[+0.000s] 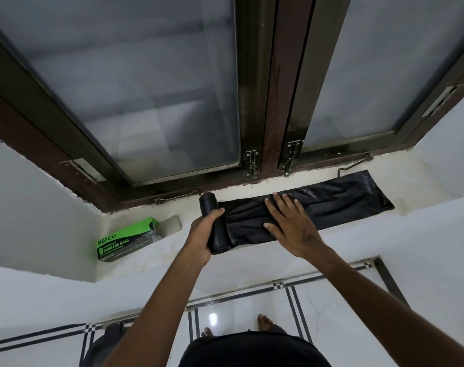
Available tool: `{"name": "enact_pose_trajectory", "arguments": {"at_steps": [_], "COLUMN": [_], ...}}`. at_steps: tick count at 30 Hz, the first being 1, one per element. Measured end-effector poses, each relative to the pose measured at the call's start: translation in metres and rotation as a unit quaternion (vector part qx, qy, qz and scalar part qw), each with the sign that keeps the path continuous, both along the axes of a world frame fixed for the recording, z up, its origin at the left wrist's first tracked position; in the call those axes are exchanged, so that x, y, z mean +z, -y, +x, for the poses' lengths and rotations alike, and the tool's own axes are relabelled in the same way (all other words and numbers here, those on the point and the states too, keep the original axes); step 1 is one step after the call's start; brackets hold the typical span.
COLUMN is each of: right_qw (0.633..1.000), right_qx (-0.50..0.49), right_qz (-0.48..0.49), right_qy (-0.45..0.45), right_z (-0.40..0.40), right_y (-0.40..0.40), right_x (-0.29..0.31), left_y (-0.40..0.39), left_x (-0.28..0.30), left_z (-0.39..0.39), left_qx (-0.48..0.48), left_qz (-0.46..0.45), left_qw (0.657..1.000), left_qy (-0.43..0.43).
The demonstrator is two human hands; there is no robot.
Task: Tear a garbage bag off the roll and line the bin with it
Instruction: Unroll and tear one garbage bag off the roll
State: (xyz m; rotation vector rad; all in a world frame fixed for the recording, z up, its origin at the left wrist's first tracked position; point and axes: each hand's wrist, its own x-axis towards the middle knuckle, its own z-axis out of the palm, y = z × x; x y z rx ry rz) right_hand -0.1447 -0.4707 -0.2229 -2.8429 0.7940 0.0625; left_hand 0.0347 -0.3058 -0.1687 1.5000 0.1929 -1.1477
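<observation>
A black roll of garbage bags (214, 221) lies on the white window sill (151, 258), and my left hand (202, 238) is wrapped around it. One black bag (339, 200) is unrolled flat along the sill to the right, still joined to the roll. My right hand (289, 223) lies flat on this bag close to the roll, fingers spread and pressing down. No bin is in view.
A green garbage-bag box (126, 241) lies open on the sill at the left, with a grey flap behind it. The closed window with frosted panes and latches (253, 165) stands right behind the sill. Below are a tiled floor and my bare feet (264, 323).
</observation>
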Motion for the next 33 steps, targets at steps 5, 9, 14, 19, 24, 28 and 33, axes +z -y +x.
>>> {"name": "enact_pose_trajectory", "arguments": {"at_steps": [5,9,14,19,24,28,33], "right_qw": [1.000,1.000,1.000,1.000,1.000,0.998,0.973], "right_qx": [-0.016,-0.014,-0.023,-0.022,-0.021,-0.057,0.027], "right_qz": [0.010,0.010,0.010,0.008,0.000,0.004,0.162], "right_qy": [0.000,0.000,0.000,0.004,-0.001,0.013,0.160], "right_z": [-0.010,-0.011,-0.010,-0.008,-0.007,0.005,0.065], "right_y": [0.016,0.019,0.017,0.017,0.015,0.006,-0.051], "right_x": [0.001,0.004,0.007,0.009,0.006,0.018,0.059], "left_y": [-0.018,-0.034,-0.049,-0.062,-0.075,-0.078,-0.078], "left_x": [0.002,0.003,0.006,0.011,0.015,0.016,0.015], "left_z": [0.014,0.024,0.029,0.033,0.037,0.038,0.036], "left_qx": [0.018,0.029,0.027,0.037,0.069,0.069,0.050], "left_qz": [0.013,0.014,0.012,0.005,-0.007,-0.030,-0.031], "left_qw": [1.000,0.999,0.999,0.999,0.998,0.997,0.998], "left_qy": [0.002,0.009,0.031,0.028,0.006,-0.016,-0.001]}}
